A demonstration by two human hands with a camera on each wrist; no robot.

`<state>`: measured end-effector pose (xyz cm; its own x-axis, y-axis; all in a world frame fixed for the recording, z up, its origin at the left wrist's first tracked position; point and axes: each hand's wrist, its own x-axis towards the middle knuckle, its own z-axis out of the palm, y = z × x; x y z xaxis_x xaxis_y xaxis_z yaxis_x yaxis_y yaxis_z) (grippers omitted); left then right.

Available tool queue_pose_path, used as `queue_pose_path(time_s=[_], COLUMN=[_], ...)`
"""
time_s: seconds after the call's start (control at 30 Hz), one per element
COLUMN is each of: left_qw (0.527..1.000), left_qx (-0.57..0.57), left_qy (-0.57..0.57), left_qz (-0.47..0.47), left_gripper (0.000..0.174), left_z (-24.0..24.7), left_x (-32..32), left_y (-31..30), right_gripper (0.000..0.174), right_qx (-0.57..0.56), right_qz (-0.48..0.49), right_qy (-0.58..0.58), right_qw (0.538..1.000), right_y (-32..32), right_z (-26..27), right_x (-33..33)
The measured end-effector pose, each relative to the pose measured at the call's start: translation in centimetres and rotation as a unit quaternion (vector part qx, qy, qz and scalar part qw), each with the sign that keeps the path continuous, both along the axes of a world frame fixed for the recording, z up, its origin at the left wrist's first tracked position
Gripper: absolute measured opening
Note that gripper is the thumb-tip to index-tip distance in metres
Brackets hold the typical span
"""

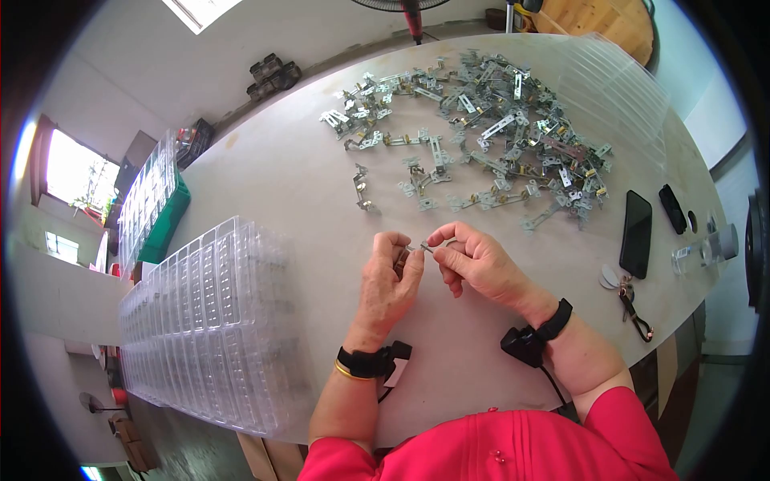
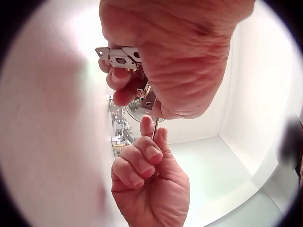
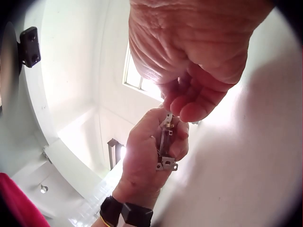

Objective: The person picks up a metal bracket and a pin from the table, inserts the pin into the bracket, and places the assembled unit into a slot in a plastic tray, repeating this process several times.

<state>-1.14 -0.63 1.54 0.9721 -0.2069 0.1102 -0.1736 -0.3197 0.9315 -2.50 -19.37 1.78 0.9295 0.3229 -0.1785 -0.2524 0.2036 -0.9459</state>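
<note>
My left hand [image 1: 387, 280] grips a metal bracket [image 2: 124, 57] with small brass parts, its flat end with holes sticking out past the fingers. In the left wrist view, my right hand [image 2: 154, 184] pinches a thin metal rod [image 2: 155, 128] between thumb and fingers, its far end at the bracket. From the right wrist, the bracket [image 3: 165, 142] lies along the left palm, and my right hand [image 3: 194, 61] is at its upper end. Both hands meet above the table's middle, just in front of the pile of similar brackets [image 1: 513, 120].
Stacked clear plastic trays [image 1: 208, 329] stand at the left, with a green crate [image 1: 166, 220] behind them. More clear sheets [image 1: 613, 96] lie at the back right. A phone [image 1: 636, 234], keys [image 1: 628, 293], a black case [image 1: 672, 208] and a clear bottle [image 1: 712, 247] are on the right.
</note>
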Motion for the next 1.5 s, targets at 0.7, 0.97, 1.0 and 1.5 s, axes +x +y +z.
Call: queue_pose_path(time_s=[0.7, 0.97, 1.0, 1.5], left_qw=[0.995, 0.996, 0.996, 0.952], left_qx=[0.096, 0.049, 0.044, -0.246], left_qy=[-0.031, -0.031, -0.015, 0.175], left_qz=[-0.028, -0.066, -0.078, -0.046], left_gripper=[0.036, 0.028, 0.030, 0.014], left_z=[-0.4, -0.2, 0.1, 0.2], left_x=[0.0, -0.2, -0.1, 0.9], left_y=[-0.1, -0.5, -0.3, 1.4], right_gripper=[0.013, 0.008, 0.007, 0.015], right_qx=[-0.196, -0.147, -0.146, -0.024], right_qz=[-0.071, -0.119, -0.125, -0.115], right_qy=[-0.180, -0.259, -0.287, -0.068], right_qw=[0.961, 0.947, 0.938, 0.991], right_y=[0.2, 0.6, 0.6, 0.1], right_z=[-1.3, -1.6, -1.6, -0.4], right_x=[0.0, 0.1, 0.1, -0.1])
